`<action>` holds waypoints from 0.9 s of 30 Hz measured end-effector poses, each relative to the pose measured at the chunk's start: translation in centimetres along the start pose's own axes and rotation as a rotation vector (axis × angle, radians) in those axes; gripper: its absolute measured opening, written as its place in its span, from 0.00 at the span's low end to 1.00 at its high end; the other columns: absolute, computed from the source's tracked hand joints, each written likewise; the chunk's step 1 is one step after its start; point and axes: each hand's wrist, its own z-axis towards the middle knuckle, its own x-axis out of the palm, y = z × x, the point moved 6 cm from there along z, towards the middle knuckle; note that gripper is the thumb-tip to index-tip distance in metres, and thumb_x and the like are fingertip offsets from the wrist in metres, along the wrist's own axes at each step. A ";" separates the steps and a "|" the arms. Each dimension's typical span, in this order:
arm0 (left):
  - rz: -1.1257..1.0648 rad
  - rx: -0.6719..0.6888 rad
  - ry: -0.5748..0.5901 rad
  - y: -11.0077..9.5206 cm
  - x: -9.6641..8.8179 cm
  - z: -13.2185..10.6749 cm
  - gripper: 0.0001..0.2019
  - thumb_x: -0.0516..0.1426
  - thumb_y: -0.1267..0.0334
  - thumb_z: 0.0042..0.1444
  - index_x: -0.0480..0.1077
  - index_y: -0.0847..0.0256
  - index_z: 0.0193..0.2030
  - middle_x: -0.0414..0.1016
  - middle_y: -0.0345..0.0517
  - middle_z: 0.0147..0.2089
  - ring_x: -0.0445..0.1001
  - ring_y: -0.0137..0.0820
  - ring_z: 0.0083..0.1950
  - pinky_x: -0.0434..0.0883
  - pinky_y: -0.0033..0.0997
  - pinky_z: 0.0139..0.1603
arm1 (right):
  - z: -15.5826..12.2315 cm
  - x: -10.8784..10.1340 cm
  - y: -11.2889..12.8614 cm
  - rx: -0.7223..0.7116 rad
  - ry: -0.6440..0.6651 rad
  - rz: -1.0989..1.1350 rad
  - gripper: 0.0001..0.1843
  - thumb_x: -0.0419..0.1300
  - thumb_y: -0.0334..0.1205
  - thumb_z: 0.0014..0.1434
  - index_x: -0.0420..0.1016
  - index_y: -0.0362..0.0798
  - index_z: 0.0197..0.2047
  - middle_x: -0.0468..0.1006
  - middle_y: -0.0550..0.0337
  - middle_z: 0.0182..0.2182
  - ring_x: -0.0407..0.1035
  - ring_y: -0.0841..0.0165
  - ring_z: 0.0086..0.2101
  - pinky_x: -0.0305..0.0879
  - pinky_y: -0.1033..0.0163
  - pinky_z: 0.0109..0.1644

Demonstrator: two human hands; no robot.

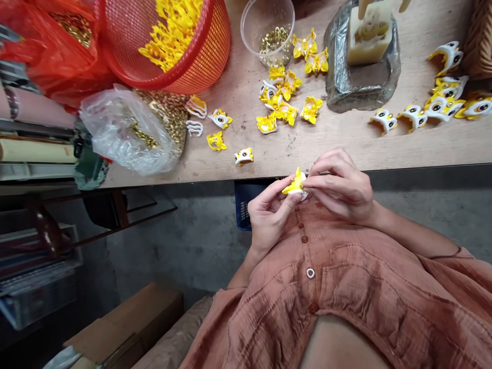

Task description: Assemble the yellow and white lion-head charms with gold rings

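In front of my shirt, just off the table's front edge, my left hand [271, 210] pinches a small yellow-and-white plastic animal-face piece [295, 185] between thumb and fingers. My right hand [340, 187] meets it from the right, fingertips pressed together against its right side. Whatever those fingertips grip is hidden or too small to name. Closest on the table lies a white-and-yellow face piece with black eyes [244, 156]. Behind it are a yellow face frame [217, 141] and another eyed face piece [220, 119]. Several assembled yellow pieces [285, 111] form a cluster farther back.
A red mesh basket [207, 56] with yellow parts stands back left, beside plastic bags [126, 133] of gold-coloured bits. A clear tub [268, 25] holds small brass-coloured parts. Right of it sits a plastic-wrapped block fixture [363, 56]. Several finished-looking faces [413, 117] line the right side.
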 end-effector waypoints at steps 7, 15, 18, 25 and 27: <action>0.106 0.083 0.011 0.0 -0.3 0.1 0.17 0.73 0.65 0.55 0.85 0.52 0.53 0.86 0.45 0.47 0.84 0.29 0.45 0.82 0.25 0.47 | 0.0 0.1 -0.4 -0.037 0.036 0.014 0.08 0.64 0.34 0.68 0.81 0.53 0.48 0.80 0.56 0.40 0.71 0.63 0.43 0.72 0.51 0.49; 0.101 0.081 0.039 0.1 0.0 -0.1 0.17 0.72 0.64 0.57 0.85 0.52 0.54 0.86 0.48 0.51 0.84 0.33 0.49 0.82 0.28 0.50 | -0.3 0.1 -1.5 0.216 -0.005 0.300 0.05 0.69 0.38 0.66 0.85 0.50 0.45 0.76 0.55 0.41 0.75 0.68 0.42 0.75 0.59 0.45; 0.113 0.108 0.057 -0.2 0.2 -0.1 0.18 0.72 0.65 0.56 0.84 0.51 0.54 0.86 0.46 0.50 0.84 0.31 0.48 0.81 0.26 0.50 | -0.5 0.2 -1.5 0.236 -0.021 0.304 0.04 0.67 0.37 0.67 0.85 0.51 0.44 0.76 0.56 0.40 0.75 0.68 0.41 0.75 0.60 0.44; 0.126 0.101 0.063 -0.5 0.6 0.0 0.18 0.73 0.62 0.55 0.85 0.52 0.54 0.85 0.46 0.47 0.83 0.30 0.44 0.80 0.26 0.47 | -0.3 0.1 0.2 -0.120 -0.001 0.024 0.09 0.62 0.34 0.69 0.82 0.54 0.50 0.80 0.55 0.41 0.71 0.62 0.45 0.74 0.48 0.52; 0.127 0.108 0.068 -0.5 0.6 0.0 0.18 0.73 0.63 0.56 0.85 0.51 0.54 0.85 0.45 0.47 0.82 0.29 0.44 0.80 0.26 0.46 | -0.2 0.2 0.1 -0.101 0.001 0.049 0.10 0.62 0.34 0.69 0.82 0.54 0.50 0.79 0.56 0.41 0.72 0.62 0.45 0.74 0.49 0.51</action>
